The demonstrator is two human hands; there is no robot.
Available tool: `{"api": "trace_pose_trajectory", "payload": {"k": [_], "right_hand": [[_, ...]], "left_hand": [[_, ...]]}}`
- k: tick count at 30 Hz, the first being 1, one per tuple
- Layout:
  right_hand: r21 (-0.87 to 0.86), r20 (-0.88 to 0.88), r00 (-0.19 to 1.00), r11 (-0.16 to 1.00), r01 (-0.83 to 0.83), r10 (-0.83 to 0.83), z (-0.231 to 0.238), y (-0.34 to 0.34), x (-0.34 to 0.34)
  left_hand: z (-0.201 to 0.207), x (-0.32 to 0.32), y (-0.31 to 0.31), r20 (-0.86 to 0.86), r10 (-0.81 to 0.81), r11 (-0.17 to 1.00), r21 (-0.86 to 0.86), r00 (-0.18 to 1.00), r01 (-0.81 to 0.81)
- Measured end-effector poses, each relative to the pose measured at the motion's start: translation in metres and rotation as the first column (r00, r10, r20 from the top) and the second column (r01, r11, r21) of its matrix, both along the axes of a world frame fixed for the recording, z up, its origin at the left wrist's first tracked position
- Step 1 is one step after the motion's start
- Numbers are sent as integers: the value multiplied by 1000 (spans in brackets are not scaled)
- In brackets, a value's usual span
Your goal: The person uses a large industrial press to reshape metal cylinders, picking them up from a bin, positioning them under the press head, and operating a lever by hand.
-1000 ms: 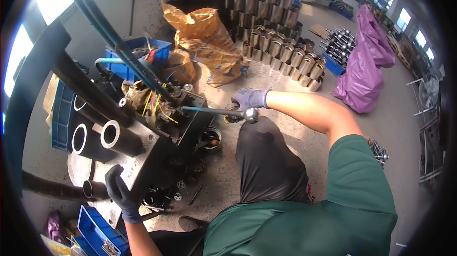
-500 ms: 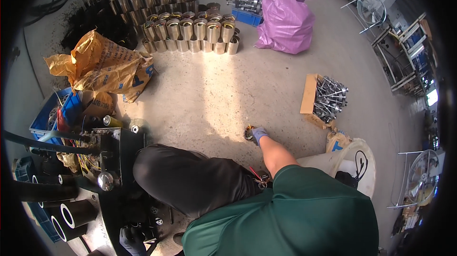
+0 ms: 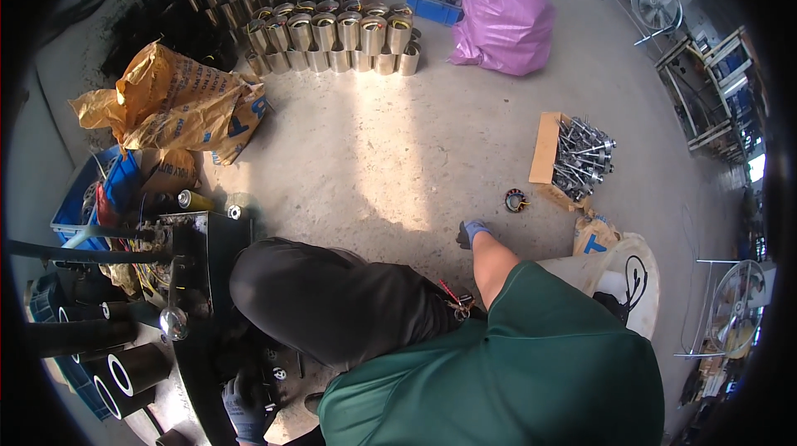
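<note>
Sunlight lies in a stripe across the concrete floor (image 3: 390, 172) of this workshop, with rows of metal cylinders (image 3: 325, 31) standing at the far side and a purple sack (image 3: 506, 19) to their right. And there's the piece to watch: a small dark wound ring (image 3: 515, 200), coloured wire showing, down on the bare floor just short of the cardboard box (image 3: 545, 147) heaped with metal shafts (image 3: 585, 155). It's round, so no long axis to line up with.

Nearest to it, easily, is the right hand (image 3: 475, 234)! The ring sits ahead of it and to its right, near but clearly apart. The bare forearm (image 3: 496, 268) runs forward from a green sleeve (image 3: 531, 313), and the gloved fingers point off leftward, away from the ring; they look loose and parted, nothing showing in them.

Over on the other side, the left hand (image 3: 243, 409) is low beside the tabletop (image 3: 170, 400), well away from the ring, its fingers dark against shadow. Small metal parts lie close by; whether it grips one, I can't tell. Behind it, a ball-ended lever (image 3: 173, 322) stands above the bench's clutter.
</note>
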State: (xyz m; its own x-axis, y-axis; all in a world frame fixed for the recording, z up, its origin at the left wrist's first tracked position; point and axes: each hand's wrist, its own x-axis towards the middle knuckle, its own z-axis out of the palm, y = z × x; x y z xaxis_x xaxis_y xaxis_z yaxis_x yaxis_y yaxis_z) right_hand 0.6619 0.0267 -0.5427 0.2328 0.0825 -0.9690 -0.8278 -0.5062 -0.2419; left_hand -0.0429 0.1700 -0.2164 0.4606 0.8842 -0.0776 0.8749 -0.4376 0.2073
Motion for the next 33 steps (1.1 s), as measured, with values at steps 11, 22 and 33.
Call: {"api": "trace_pose_trajectory", "payload": {"k": [11, 22, 33], "right_hand": [[80, 612, 315, 339, -937, 726, 50, 246, -112], [-207, 714, -498, -531, -822, 492, 248, 516, -275], [-602, 503, -685, -782, 161, -527, 309, 420, -428]], "left_hand": [[154, -137, -98, 835, 277, 552, 266, 475, -790], [1, -199, -470, 843, 476, -342, -83, -249, -936], [-201, -45, -563, 591, -24, -675, -604, -806, -423]]}}
